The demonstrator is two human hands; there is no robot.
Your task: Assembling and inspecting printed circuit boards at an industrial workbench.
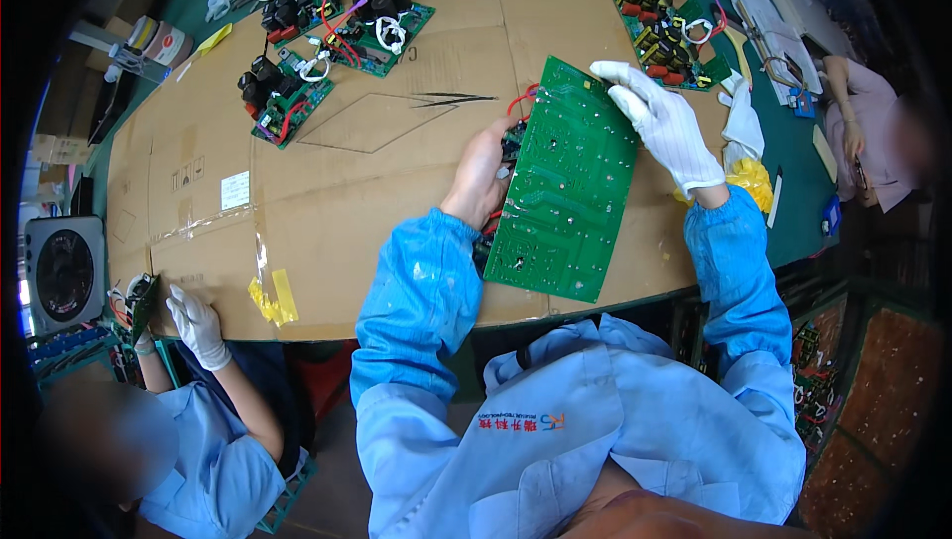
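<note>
A large green circuit board (567, 182) is held up at a tilt over the cardboard, its solder side toward me. My bare left hand (480, 174) grips its left edge, fingers wrapped behind among the components, which are mostly hidden. Red wires (523, 99) stick out past that edge. My right hand (666, 124), in a white glove, lies at the board's upper right edge. Its fingers are stretched out and close against the board; whether they touch it I cannot tell.
Assembled boards (382, 28) stand at the back left, and more (662, 28) at the back right. A white glove (744, 122) lies on the right. Yellow tape (276, 299) sticks near the front edge. Co-workers sit left (198, 440) and right (878, 127); a fan (65, 271) stands left.
</note>
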